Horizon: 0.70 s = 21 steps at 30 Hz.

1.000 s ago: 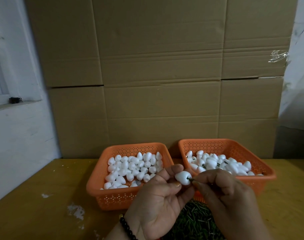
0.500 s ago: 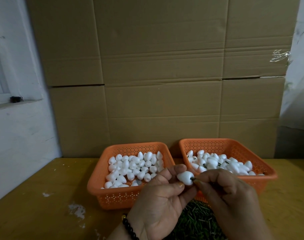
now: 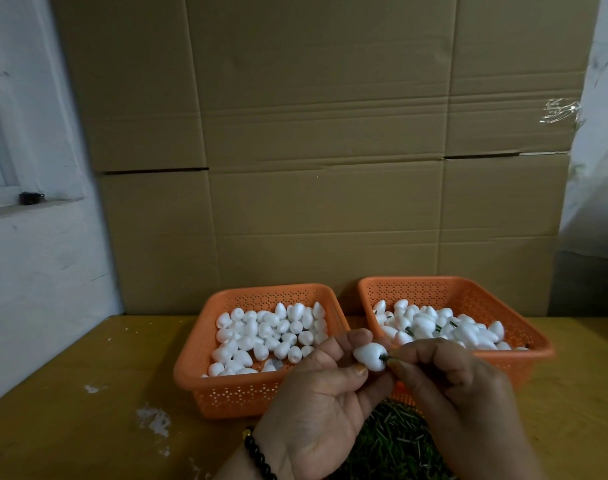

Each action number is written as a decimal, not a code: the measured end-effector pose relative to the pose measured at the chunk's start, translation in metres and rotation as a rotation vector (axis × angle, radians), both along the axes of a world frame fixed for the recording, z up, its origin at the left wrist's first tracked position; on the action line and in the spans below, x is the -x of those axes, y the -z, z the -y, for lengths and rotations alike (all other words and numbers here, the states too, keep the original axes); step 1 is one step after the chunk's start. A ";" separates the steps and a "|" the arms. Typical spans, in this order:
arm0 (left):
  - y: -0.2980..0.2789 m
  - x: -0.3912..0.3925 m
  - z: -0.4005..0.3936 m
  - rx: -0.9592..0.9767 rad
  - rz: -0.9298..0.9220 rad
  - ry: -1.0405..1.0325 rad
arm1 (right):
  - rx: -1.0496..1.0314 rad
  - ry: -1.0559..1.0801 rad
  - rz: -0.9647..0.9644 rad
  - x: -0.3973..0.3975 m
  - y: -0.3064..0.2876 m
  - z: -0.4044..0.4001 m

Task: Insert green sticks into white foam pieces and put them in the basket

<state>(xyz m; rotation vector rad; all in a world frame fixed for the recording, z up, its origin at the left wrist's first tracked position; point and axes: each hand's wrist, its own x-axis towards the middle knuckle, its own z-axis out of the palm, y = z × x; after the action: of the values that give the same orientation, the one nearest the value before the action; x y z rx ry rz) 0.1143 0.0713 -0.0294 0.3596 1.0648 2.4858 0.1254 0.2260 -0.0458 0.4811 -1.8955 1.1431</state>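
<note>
Your left hand [image 3: 316,403] pinches the white egg-shaped foam piece [image 3: 370,356] steady so your right hand's [image 3: 458,386] grip can drive the thin green stick [image 3: 385,358] in.

My right hand [image 3: 465,393] hides most of the green stick [image 3: 385,358], and the stick pile [image 3: 392,441] beneath it runs off the bottom edge.

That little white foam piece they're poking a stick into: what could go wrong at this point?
The foam piece is only pinched between the left hand's fingertips, so a hard push could pop it loose onto the table.

The right hand holds the thin green stick close to the foam; entering off-centre, it might bend or come out the side.

Finished pieces could land in the left basket of plain foam instead of the right basket.
</note>
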 end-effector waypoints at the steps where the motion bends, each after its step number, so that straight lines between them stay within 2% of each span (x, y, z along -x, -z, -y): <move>1: 0.000 0.000 0.000 0.000 0.000 0.003 | 0.009 -0.010 0.007 0.000 0.000 0.000; 12: 0.006 0.005 0.002 0.002 0.039 0.015 | -0.020 -0.011 0.119 0.000 0.000 0.000; 17: 0.010 0.009 0.004 -0.013 0.067 0.025 | 0.010 -0.087 0.235 0.004 0.003 -0.005; 21: 0.012 0.011 0.005 -0.031 0.070 0.036 | 0.028 -0.129 0.246 0.004 0.001 -0.005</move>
<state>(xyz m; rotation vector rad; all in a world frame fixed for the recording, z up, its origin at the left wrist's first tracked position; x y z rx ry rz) 0.1033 0.0666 -0.0413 0.2963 0.9846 2.4665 0.1218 0.2313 -0.0472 0.4700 -2.0790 1.3637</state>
